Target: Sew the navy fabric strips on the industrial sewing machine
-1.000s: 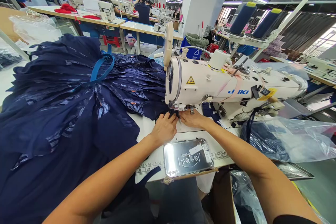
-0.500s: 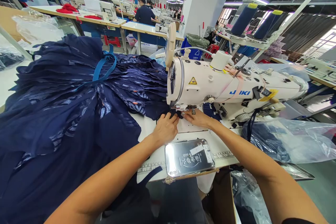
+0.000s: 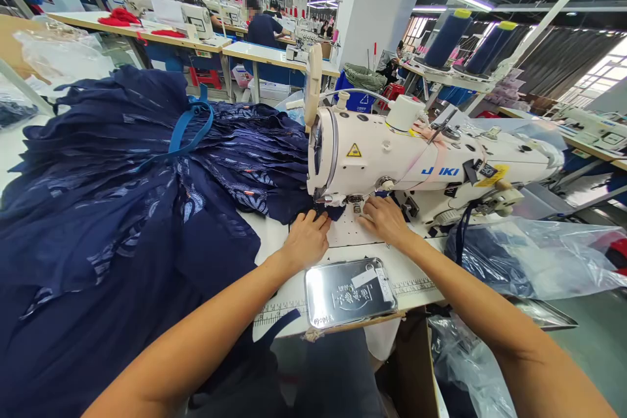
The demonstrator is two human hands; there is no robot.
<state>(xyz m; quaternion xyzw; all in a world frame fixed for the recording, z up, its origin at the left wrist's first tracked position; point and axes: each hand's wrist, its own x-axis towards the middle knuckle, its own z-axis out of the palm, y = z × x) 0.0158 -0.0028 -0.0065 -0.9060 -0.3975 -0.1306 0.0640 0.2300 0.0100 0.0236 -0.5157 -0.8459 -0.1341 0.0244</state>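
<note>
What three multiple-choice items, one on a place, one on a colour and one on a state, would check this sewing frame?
1. The metal tray lies:
A. at the table's near edge, between the forearms
B. on top of the machine
C. on the fabric pile

2. The piled fabric is:
A. red
B. navy blue
C. white

3. The left hand is:
A. raised in the air
B. gripping a thread cone
C. pressed flat on cloth by the needle

Answers:
1 A, it sits by the printed ruler.
2 B, dark blue throughout.
3 C, its fingers rest on the cloth under the sewing machine head; the right hand lies beside it.
</note>
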